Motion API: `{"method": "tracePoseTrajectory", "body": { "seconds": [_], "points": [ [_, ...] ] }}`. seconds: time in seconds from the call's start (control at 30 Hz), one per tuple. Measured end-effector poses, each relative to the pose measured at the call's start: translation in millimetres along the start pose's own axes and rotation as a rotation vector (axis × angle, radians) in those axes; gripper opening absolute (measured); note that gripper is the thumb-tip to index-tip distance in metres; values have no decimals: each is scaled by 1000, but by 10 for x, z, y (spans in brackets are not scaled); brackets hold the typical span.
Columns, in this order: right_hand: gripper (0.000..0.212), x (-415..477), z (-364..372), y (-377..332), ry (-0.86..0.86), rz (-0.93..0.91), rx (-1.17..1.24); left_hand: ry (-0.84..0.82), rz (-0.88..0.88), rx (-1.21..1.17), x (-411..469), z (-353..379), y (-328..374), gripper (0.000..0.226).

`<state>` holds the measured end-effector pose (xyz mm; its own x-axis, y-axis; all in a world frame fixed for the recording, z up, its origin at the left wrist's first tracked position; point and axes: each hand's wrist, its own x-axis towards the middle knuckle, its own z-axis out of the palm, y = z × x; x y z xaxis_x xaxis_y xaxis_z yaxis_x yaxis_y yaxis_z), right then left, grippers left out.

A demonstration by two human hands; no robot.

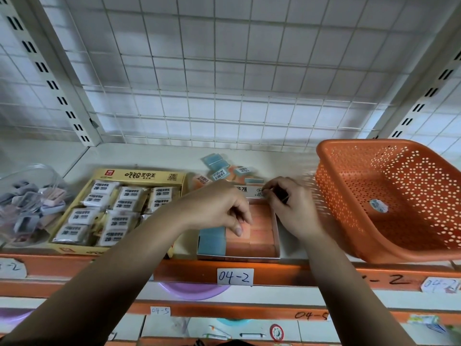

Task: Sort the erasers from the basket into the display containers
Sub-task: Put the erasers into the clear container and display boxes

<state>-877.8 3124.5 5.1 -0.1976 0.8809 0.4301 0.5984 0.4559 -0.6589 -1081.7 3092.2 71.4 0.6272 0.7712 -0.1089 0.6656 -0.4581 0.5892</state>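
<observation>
A small white display box [238,257] stands at the shelf's front edge, holding blue erasers [212,239] on its left and orange erasers [259,242] on its right. My left hand [219,206] hovers over the box with fingers curled down, thumb and fingertips pinching an orange eraser in the top row. My right hand [287,203] is at the back right of the box, fingers curled at its upright lid flap [249,192]. Several loose blue and orange erasers [219,168] lie behind the box. The orange basket [389,196] sits tilted on the right with nothing visible inside.
A yellow display box [139,174] of white 2B erasers stands to the left. Further left is a clear plastic tub [30,196] of grey and pink items. A wire grid backs the shelf. Label 04-2 [234,277] marks the orange shelf edge.
</observation>
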Motion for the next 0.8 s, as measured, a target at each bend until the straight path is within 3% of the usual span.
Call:
{"method": "tracePoseTrajectory", "body": {
  "seconds": [0.2,0.8],
  "points": [
    [11,-12,-1,-3,-11,9,29,32,10,165,6,10,34,24],
    [11,-22,-7,-16,-9,18,47,-32,-8,260,40,4,59,27]
  ]
}}
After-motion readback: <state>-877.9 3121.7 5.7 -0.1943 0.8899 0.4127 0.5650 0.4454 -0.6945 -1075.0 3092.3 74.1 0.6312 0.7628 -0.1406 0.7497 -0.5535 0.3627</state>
